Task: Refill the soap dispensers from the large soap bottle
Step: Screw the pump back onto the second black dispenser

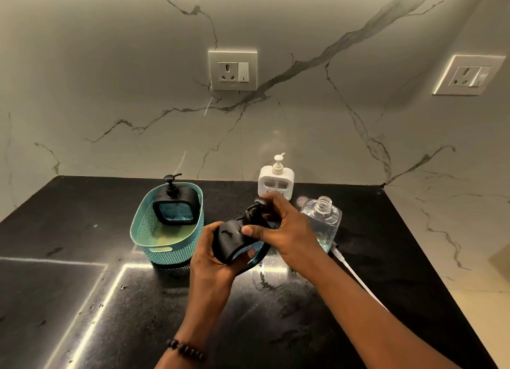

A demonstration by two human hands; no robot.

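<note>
Centrally, the left hand (214, 254) cradles a tilted black square soap dispenser (234, 240) while the right hand (287, 230) grips its black pump top (258, 212), just left of the uncapped clear large soap bottle (321, 219) standing on the black counter (82, 299).

Left hand (214, 254) cradling black dispenser (230, 237) (tilted), right hand (287, 230) gripping pump (258, 208)

I see a glossy black worktop (82, 299) against the marble wall; on it stand a teal basket (162, 247), a white dispenser (276, 182) and an uncapped clear bottle (323, 219).
</note>
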